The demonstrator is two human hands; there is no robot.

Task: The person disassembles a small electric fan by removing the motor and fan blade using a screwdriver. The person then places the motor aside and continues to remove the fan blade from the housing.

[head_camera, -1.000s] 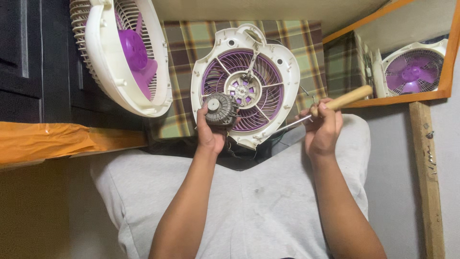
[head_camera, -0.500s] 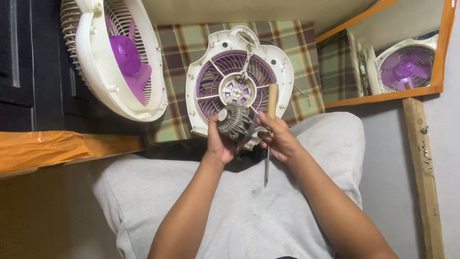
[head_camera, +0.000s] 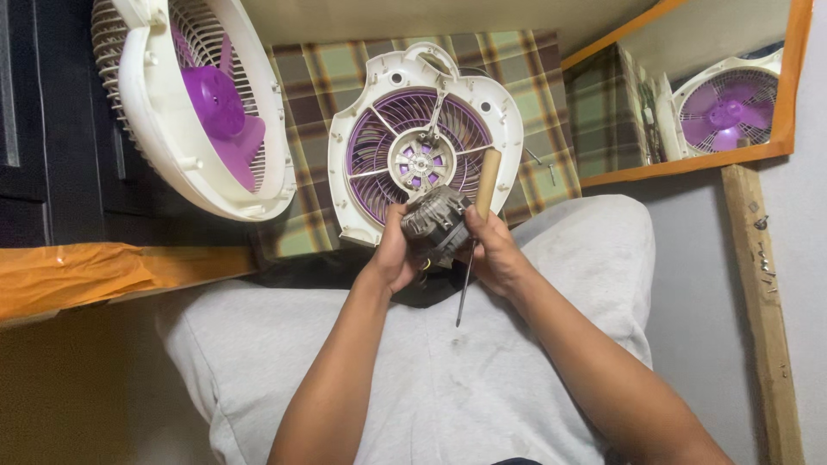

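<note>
We see the left hand wrapped around the grey fan motor, fingers hidden behind it. The right hand presses the motor's other side while its grip pinches a wooden-handled screwdriver, shaft pointing down over the lap. Just behind lies the white-and-purple fan housing, its lower edge covered by motor and hands.
</note>
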